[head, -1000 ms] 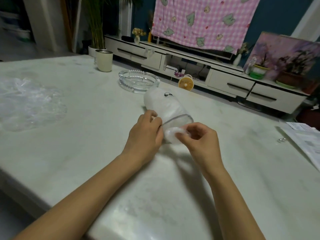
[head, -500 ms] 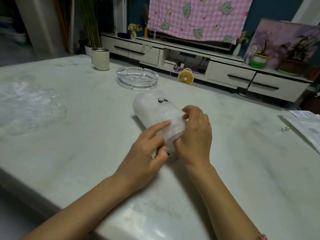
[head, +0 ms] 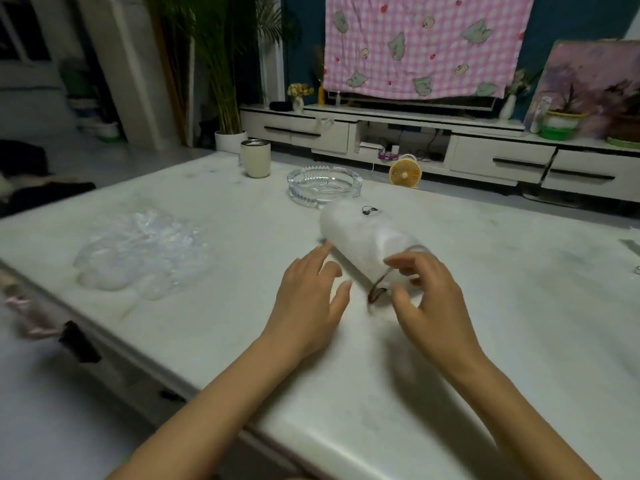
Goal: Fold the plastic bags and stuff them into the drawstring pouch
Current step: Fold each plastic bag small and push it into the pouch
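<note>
A stuffed white drawstring pouch [head: 360,233] with a small black print lies on its side on the pale table [head: 519,306]. Its mouth faces me, and a brown drawstring [head: 379,289] trails from it. My right hand [head: 429,296] hovers at the mouth with fingers loosely curved, holding nothing that I can see. My left hand [head: 308,296] is just left of the pouch, fingers spread and relaxed, fingertips near its side. A heap of clear plastic bags [head: 138,251] lies on the table at the left.
A glass ashtray [head: 323,185] sits right behind the pouch, and a cream cup [head: 255,158] stands farther left. The table's near edge runs diagonally below my arms. Papers lie at the far right edge.
Both hands have let go of the pouch's mouth and drawn back a little. The drawstring now shows loose at the mouth. The camera has tilted up and to the left.
</note>
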`<action>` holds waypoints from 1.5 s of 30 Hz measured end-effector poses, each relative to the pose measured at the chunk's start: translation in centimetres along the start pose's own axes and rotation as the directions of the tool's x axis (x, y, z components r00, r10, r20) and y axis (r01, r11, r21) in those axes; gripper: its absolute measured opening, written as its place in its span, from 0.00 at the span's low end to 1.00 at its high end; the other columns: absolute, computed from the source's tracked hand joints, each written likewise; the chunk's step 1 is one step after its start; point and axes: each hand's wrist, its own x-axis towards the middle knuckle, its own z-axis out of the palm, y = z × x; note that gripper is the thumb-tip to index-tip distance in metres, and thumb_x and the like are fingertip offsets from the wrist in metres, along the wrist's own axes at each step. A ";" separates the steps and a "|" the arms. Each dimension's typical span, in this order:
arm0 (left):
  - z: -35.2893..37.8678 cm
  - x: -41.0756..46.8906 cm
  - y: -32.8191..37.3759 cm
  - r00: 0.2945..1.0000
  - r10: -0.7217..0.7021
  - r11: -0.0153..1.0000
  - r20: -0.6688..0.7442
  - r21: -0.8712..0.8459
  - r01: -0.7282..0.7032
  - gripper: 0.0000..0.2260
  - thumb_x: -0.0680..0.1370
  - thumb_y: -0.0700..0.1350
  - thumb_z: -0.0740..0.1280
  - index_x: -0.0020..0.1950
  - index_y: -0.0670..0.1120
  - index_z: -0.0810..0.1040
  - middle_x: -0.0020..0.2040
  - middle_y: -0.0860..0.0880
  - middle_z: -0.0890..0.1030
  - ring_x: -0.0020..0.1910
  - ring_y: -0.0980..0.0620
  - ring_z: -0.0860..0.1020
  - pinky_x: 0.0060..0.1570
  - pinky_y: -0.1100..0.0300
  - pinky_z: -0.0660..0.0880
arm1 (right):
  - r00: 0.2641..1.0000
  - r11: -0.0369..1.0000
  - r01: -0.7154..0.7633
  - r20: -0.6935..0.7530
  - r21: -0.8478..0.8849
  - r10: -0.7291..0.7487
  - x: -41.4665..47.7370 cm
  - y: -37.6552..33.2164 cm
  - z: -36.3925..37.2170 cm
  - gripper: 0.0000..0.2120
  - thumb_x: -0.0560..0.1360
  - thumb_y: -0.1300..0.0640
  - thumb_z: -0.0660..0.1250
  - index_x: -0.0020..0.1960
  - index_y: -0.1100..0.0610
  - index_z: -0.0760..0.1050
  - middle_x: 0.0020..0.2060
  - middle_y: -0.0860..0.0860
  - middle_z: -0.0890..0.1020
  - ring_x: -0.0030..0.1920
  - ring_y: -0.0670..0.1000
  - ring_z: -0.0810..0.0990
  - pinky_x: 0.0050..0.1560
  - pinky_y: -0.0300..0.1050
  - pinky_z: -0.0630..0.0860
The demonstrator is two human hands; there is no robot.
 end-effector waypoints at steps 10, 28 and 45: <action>-9.7 -6.2 -17.1 0.804 -0.593 0.736 0.045 0.435 0.519 0.24 0.82 0.53 0.53 0.75 0.42 0.58 0.76 0.41 0.57 0.75 0.44 0.54 0.73 0.49 0.51 | 0.916 0.991 0.026 0.394 0.134 -0.077 -0.2 -4.0 5.6 0.16 0.75 0.64 0.64 0.46 0.41 0.71 0.47 0.41 0.77 0.49 0.38 0.74 0.44 0.27 0.69; -6.5 -9.7 -0.7 0.980 0.199 0.960 0.028 -0.205 -0.190 0.10 0.79 0.47 0.59 0.47 0.47 0.79 0.39 0.52 0.79 0.35 0.57 0.75 0.31 0.65 0.69 | 0.895 0.916 0.305 0.407 -0.260 -0.183 -4.1 -4.0 4.8 0.14 0.64 0.49 0.65 0.50 0.46 0.75 0.49 0.51 0.78 0.51 0.56 0.77 0.49 0.45 0.66; -5.6 -8.5 3.1 0.831 -0.022 0.988 0.556 0.140 -0.067 0.27 0.80 0.61 0.46 0.76 0.50 0.56 0.77 0.50 0.53 0.76 0.52 0.46 0.74 0.50 0.40 | 0.948 0.792 -0.150 0.141 -0.591 0.285 -6.8 -2.7 -6.8 0.20 0.72 0.69 0.59 0.59 0.54 0.77 0.63 0.51 0.74 0.63 0.54 0.70 0.59 0.44 0.65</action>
